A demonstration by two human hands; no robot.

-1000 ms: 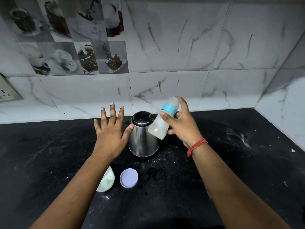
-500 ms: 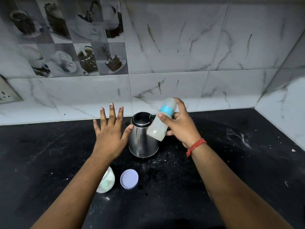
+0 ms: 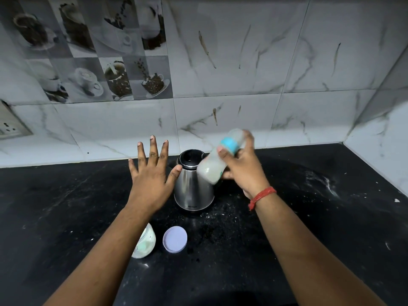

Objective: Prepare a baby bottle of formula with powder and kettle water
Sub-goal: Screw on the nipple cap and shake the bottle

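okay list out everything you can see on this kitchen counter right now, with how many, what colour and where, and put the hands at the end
kettle: one, steel with black lid, centre of counter near the wall
bottle: one, cloudy white with blue ring, tilted in the air over the kettle's right side, blurred
jar: one, pale white-green, front of kettle, partly hidden by the left forearm
lid: one, pale lilac, flat on counter just right of the jar
counter: one, black, dusted with white specks
socket: one, grey, far left wall
wristband: one, red, right wrist
left hand: fingers spread, left of kettle; whether the thumb touches it is unclear
right hand: grips the bottle
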